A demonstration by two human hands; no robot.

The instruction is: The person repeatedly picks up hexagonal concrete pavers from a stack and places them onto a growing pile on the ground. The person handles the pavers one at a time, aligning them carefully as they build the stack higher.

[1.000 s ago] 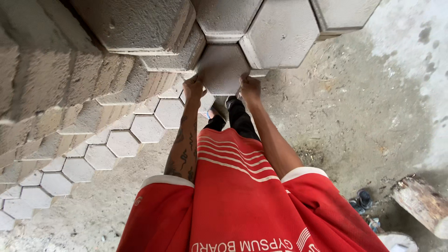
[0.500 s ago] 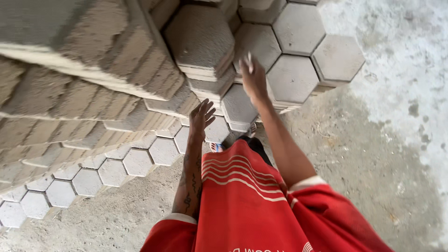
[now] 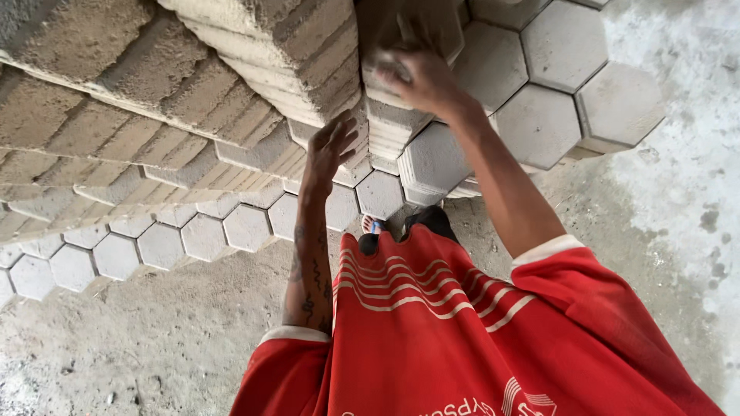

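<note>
Both hands are up at the tall stack of hexagonal pavers [image 3: 401, 115], far centre. I see my right hand [image 3: 420, 77] curled over its top edge, gripping the upper paver; my left hand [image 3: 331, 146], fingers spread and empty, braces its near side. Lower rows of pavers [image 3: 154, 246] run left across the concrete floor [image 3: 154, 347].

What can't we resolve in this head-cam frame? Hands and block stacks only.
- Right hand: motion-blurred on the stack of hexagonal blocks; whether it grips a block is unclear.
- Left hand: fingers spread by the stack; contact cannot be judged.
- Stack tops: cut off by the upper frame edge.
- Feet: mostly hidden by the red shirt.
</note>
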